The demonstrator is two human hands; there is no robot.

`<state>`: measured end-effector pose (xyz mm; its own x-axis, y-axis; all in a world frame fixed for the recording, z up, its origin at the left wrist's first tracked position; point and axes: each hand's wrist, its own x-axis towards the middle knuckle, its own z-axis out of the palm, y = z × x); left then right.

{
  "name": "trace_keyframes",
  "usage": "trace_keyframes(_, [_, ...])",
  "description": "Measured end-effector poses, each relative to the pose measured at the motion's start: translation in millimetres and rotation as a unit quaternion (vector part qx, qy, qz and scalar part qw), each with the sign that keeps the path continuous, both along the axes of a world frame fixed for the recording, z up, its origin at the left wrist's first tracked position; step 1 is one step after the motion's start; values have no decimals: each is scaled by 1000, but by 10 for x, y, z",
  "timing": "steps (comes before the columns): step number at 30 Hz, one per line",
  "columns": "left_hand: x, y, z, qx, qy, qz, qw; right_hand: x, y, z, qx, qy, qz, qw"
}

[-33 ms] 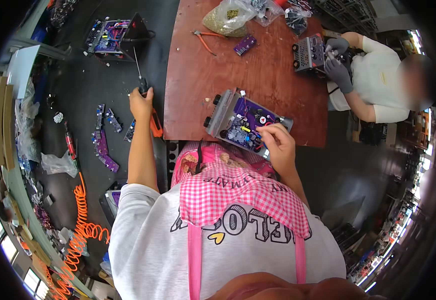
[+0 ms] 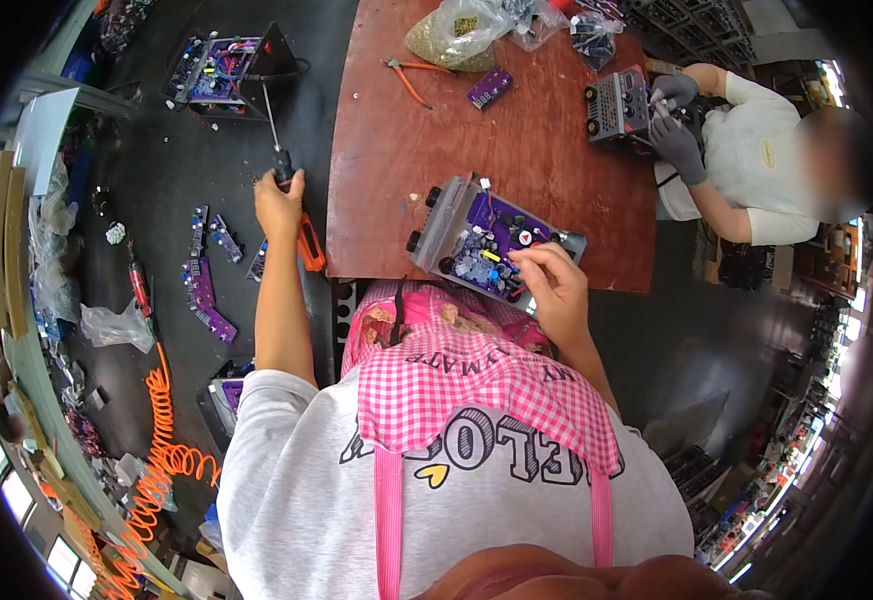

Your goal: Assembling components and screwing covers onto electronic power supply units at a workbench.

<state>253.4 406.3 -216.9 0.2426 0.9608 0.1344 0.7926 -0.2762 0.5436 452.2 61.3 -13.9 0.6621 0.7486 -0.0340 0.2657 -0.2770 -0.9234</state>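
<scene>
dark bench top [image 2: 147,190] on the left and a reddish-brown table [image 2: 377,150] in the middle look as they did a moment earlier, the whole view having slid only very slightly. the left hand [image 2: 279,207] stays closed around the handle of a screwdriver [image 2: 283,168]; its shaft now seems to reach a little farther toward the open unit [image 2: 222,72] on the far bench, though i cannot tell whether the tip touches it. the right hand [image 2: 554,288] has barely shifted: thumb and fingers are bunched together over the right part of the open casing [image 2: 440,232], and whether they pinch anything i cannot tell. that casing, with its purple circuit board [image 2: 492,212] inside, still lies tilted at the table's near edge. unchanged too are the orange-handled pliers [image 2: 415,88], the loose purple board [image 2: 490,89] and the co-worker's gloved hands [image 2: 679,142] at another unit [image 2: 617,105].
</scene>
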Motion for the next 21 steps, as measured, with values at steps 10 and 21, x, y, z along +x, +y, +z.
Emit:
trace_keyframes(10, [205, -1487, 1912, -109, -454, -73, 881, -279, 381, -248, 22, 236, 282, 930])
trace_keyframes(21, [713, -2601, 1983, -14, -463, -82, 882, 388, -869, -124, 47, 318, 277, 905])
